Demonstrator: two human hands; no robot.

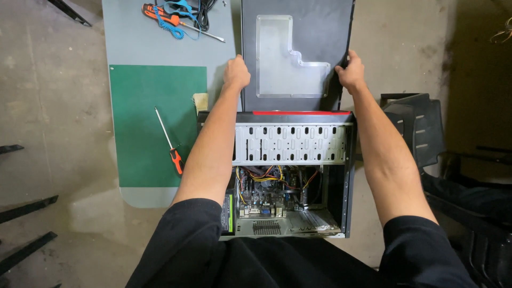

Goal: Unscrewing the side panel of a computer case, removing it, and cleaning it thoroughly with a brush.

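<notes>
Beyond the open computer case, at the far edge of the grey bench, both hands grip a flat black metal side panel with a clear L-shaped window [298, 48]. The left hand [236, 72] clasps the panel's left edge, fingers curled shut around it and out of sight underneath, knuckles up. The right hand [351, 71] clamps the right edge in the same way, thumb on top near the panel's corner and the other fingers wrapped over the rim; how far they reach behind it cannot be told from this angle. The panel lies roughly level, its near edge just beside the red strip along the top of the black desktop computer case [293, 170], which rests on its side with the perforated silver drive cage and the wired motherboard exposed.

Left of the case, a green rectangular cutting mat [144, 106] covers the middle of the grey bench [160, 48]. A screwdriver with an orange and black handle [170, 146] lies on the mat near its right edge, well apart from the left forearm. At the bench's far edge sit an orange-handled screwdriver [176, 22] and what looks like a blue coiled strap [173, 13]. A black plastic front cover [416, 128] lies on the floor to the right.
</notes>
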